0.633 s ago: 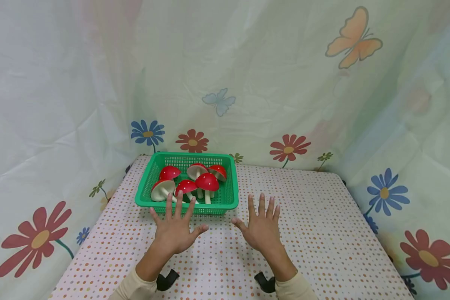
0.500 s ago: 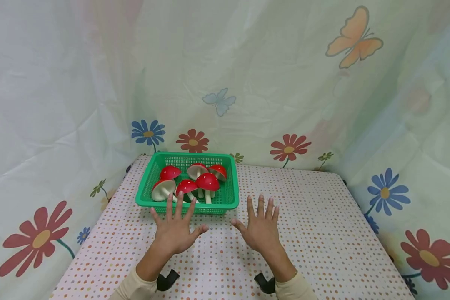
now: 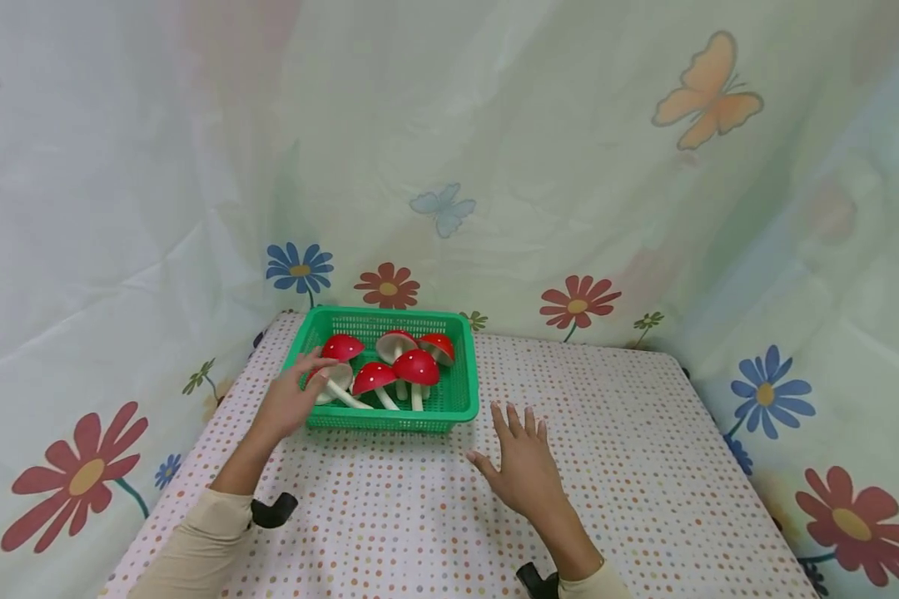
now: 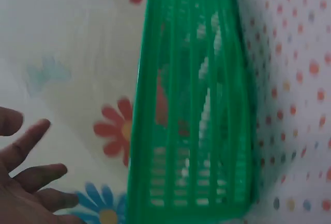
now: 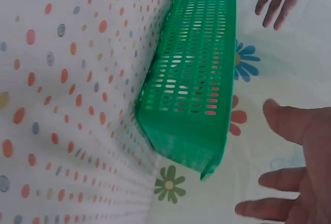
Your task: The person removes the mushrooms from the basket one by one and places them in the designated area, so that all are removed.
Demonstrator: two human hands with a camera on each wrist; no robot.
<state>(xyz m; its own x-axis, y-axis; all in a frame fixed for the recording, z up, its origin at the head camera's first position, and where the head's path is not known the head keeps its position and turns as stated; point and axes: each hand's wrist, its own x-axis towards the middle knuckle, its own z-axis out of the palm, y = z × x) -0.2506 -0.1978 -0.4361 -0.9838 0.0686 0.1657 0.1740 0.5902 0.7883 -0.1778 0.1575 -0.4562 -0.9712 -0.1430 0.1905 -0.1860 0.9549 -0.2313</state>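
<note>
A green plastic basket [image 3: 470, 391] holds several toy mushrooms with white-spotted red caps and white stems. My left hand [image 3: 288, 401] hangs over the basket's left front corner, its fingers overlapping the nearest tipped mushroom [image 3: 352, 400] in the head view. Its fingers are spread and loosely bent in the left wrist view, beside the green basket wall [image 4: 191, 105], with nothing held. To the right of the basket, my right hand [image 3: 526, 470] hovers with fingers spread. The right wrist view shows its thumb and fingers [image 5: 282, 178] apart, holding nothing.
The basket stands on a table under a dotted cloth [image 3: 607, 433], near the far left corner. A hanging sheet [image 3: 539, 166] printed with flowers and butterflies encloses the back and sides. Dark wrist mounts [image 3: 273, 510] sit at both sleeves.
My left hand has moved left and forward, from in front of the basket to over its left front corner. My right hand has shifted slightly down. The head view has tilted a little.
</note>
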